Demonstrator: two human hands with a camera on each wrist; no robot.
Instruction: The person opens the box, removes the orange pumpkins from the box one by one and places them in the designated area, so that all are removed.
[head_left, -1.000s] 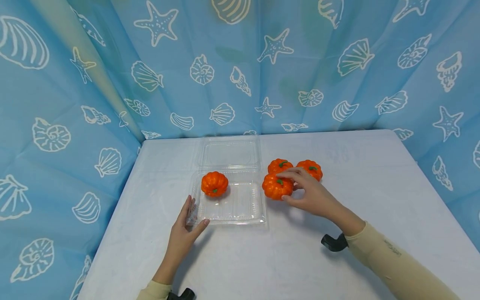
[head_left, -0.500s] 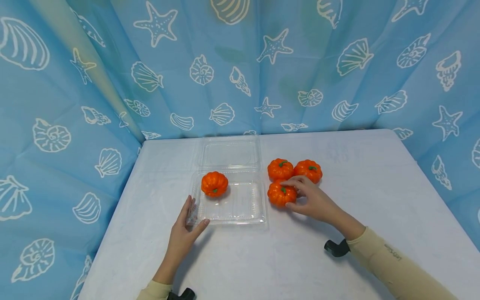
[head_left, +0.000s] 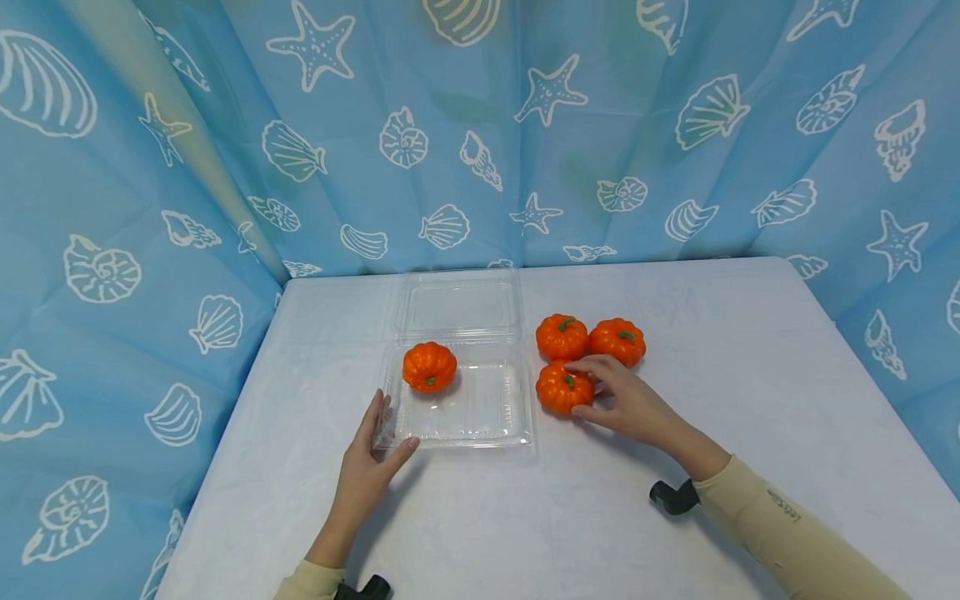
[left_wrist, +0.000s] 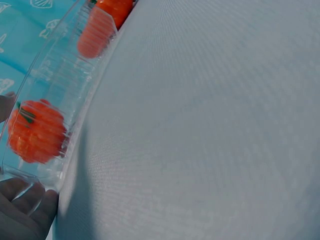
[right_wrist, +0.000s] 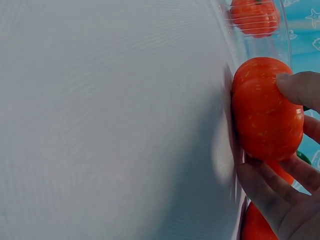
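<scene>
A clear plastic clamshell box [head_left: 495, 437] lies open on the table, with one small orange toy pumpkin [head_left: 429, 367] in its left half. My left hand [head_left: 365, 475] touches the box's front left corner, fingers along the side and thumb at the front edge. Right of the box, my right hand [head_left: 633, 406] holds another toy pumpkin [head_left: 561, 390] between thumb and fingers. This held pumpkin [right_wrist: 265, 107] appears at table level in the right wrist view. Two more pumpkins, a back left one [head_left: 562, 337] and a back right one [head_left: 618, 341], sit just behind it.
The raised clear lid [head_left: 459, 304] leans back behind the box. A white cloth covers the table [head_left: 525, 525]. Behind and to the left hangs a blue curtain [head_left: 480, 100] with white shells and starfish. Black camera mounts [head_left: 673, 497] stick out at both wrists.
Over the first half second, the right hand and its pumpkin shifted slightly right and toward the front; since then they have stayed put. The left hand and the box have not moved.
</scene>
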